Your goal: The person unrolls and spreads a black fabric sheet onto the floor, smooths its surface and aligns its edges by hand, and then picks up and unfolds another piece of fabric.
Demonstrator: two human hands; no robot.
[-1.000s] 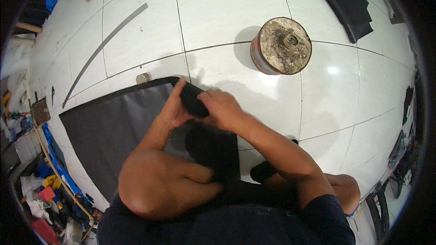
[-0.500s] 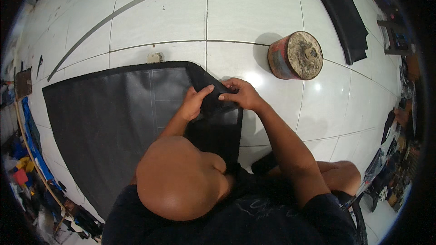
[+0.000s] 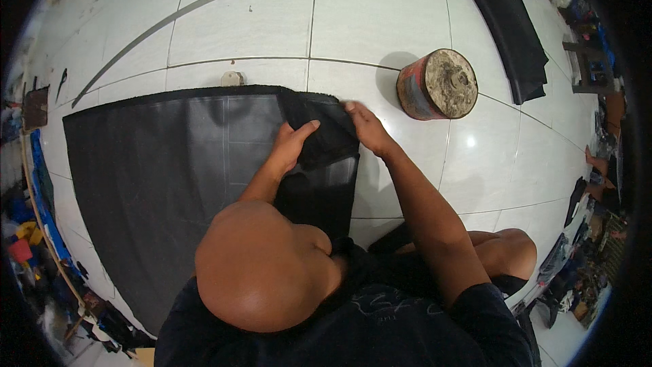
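Observation:
A large black vinyl-like sheet (image 3: pixel 149 183) with a fuzzy cut edge lies on the floor in front of me. Thin pale lines mark its surface, and its far right corner is folded over. My left hand (image 3: pixel 291 144) grips the inner part of this fold, thumb on top and fingers partly hidden beneath. At the outer right edge of the fold, my right hand (image 3: pixel 370 129) has its fingertips closed on the sheet's rim.
A round, stained tin can (image 3: pixel 438 85) stands right of the sheet on white floor tiles. Beyond the sheet lie a long grey strip (image 3: pixel 170 20) and a small whitish block (image 3: pixel 232 79). Folded black material (image 3: pixel 502 27) lies at far right; mixed clutter (image 3: pixel 41 245) lines the left side.
My right hand has moved outward and away from me along the fold, and the folded corner now lies flatter and wider. The left hand stays at the fold.

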